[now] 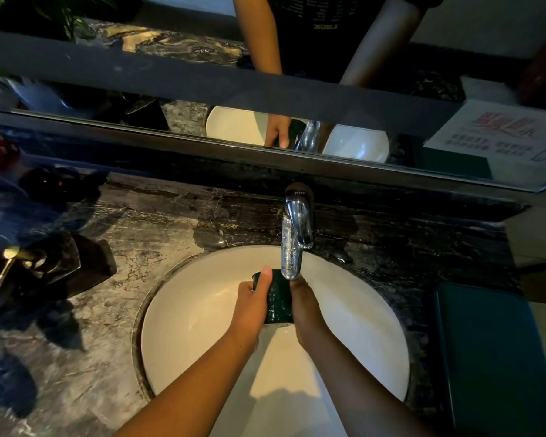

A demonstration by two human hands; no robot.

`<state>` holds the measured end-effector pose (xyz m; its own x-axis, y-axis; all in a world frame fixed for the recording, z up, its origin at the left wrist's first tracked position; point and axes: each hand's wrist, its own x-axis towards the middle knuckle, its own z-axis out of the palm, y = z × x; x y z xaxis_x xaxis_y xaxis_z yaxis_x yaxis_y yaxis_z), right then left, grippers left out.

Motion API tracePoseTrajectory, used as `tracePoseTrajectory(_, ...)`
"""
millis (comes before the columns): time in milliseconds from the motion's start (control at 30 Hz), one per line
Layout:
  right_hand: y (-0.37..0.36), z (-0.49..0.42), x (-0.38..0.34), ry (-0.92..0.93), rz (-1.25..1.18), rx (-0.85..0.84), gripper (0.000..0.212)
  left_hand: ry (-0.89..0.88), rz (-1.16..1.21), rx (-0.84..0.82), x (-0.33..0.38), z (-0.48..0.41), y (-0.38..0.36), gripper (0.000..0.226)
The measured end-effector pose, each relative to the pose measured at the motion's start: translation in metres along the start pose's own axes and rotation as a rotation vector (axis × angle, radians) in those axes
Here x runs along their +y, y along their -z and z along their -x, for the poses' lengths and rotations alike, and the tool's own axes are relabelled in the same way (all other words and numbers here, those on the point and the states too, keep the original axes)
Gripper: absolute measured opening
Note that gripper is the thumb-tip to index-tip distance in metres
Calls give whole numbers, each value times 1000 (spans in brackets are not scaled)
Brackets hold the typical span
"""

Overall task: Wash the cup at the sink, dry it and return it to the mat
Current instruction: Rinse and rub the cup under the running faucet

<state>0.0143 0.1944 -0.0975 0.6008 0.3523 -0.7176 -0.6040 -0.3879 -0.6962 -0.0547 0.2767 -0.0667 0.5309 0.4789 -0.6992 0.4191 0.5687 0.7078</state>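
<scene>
Under the faucet (297, 230), dark green cup (278, 299) clasped between left hand (253, 305) and right hand (308, 310).

Both bare forearms extended forward from lower edge of view, converging toward centre. Left hand (251, 302) held palm inward, thumb raised and pressed over upper edge of dark green textured cup (278, 299), remaining fingers hidden behind it. Right hand (308, 305) placed against opposite side, palm inward, fingers curled around and largely hidden, wrist bent slightly. Cup clasped between both hands. Right forearm seen in deeper shadow than left. Both wrists bare, no sleeves seen.
</scene>
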Motion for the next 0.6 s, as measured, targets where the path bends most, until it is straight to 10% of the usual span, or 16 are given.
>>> tracePoseTrajectory(167, 2, 1, 3, -106, -23, 27, 41, 281, 197, -118, -10, -3, 13, 63)
tracePoseTrajectory(600, -13, 15, -6, 125, 200, -33, 43, 115, 13, -7, -6, 7, -1, 57)
